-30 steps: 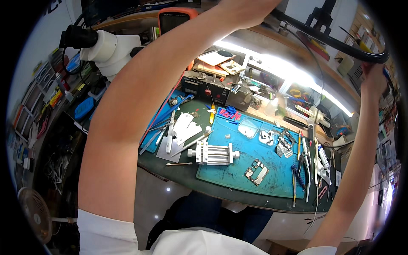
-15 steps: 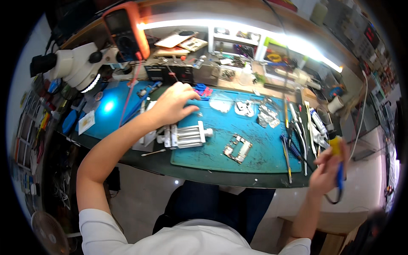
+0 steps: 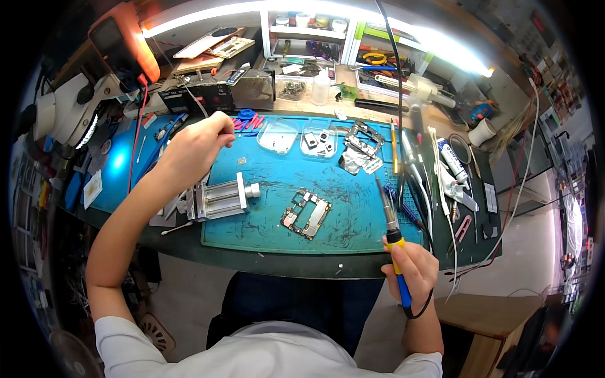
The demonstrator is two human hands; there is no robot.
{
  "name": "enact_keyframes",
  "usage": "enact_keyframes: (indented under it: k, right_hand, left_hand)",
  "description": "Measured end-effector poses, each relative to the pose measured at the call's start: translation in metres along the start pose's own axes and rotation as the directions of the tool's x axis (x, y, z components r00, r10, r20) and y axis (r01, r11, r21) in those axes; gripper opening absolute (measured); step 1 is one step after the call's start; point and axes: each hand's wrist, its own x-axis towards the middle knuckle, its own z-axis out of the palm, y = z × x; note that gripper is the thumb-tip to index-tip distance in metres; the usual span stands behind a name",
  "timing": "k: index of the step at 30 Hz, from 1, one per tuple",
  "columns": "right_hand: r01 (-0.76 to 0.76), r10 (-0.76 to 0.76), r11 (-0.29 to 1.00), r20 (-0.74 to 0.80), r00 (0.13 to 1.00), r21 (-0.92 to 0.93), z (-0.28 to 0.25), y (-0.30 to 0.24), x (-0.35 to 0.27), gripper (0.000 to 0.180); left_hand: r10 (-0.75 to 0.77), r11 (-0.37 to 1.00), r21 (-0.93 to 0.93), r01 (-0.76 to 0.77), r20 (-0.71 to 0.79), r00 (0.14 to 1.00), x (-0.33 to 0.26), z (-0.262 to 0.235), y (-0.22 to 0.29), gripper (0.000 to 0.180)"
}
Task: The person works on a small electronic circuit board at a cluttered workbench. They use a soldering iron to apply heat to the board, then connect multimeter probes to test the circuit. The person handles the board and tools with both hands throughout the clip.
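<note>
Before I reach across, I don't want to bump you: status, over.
Right hand: grip on soldering iron. Left hand: beyond silver vise, contents unclear. Circuit board: on blue mat, untouched. Possible obstacle: vise, board's left.

Gap between board [image 3: 316, 218] and iron [image 3: 395, 240]

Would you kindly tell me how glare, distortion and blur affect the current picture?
Head view: the light strip burns out to white; bluish glare spots the mat at left; the front edge of the dark table bows; the corners go black; the soldering iron in the right hand looks sharp.
</note>
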Motion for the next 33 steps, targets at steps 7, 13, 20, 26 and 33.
enact_keyframes:
  k: [7,13,20,26,33]
  right_hand:
    - [0.104,-0.113,0.992,0.140,0.984,0.068,0.008,0.007,0.047,0.047]
    - [0.022,-0.080,0.985,0.342,0.936,0.169,0.033,0.011,0.079,0.045]
    - [0.017,-0.258,0.908,0.528,0.809,0.418,0.056,0.035,0.114,0.061]
    - [-0.027,-0.240,0.909,0.573,0.784,0.416,0.062,0.036,0.120,0.063]
    - [0.050,-0.076,0.994,0.310,0.948,0.092,0.068,0.017,0.097,0.049]
  left_hand:
    - [0.247,0.961,-0.069,-0.267,-0.210,0.946,-0.037,0.013,0.073,0.016]
    - [0.254,0.961,-0.059,-0.269,-0.187,0.949,-0.046,0.036,0.092,0.026]
    - [0.234,0.969,0.006,-0.248,-0.354,0.905,-0.037,0.039,0.073,0.030]
    - [0.195,0.964,-0.084,-0.253,-0.426,0.883,-0.050,0.034,0.064,0.031]
    - [0.309,0.935,-0.036,-0.352,-0.402,0.862,-0.066,0.032,0.068,0.028]
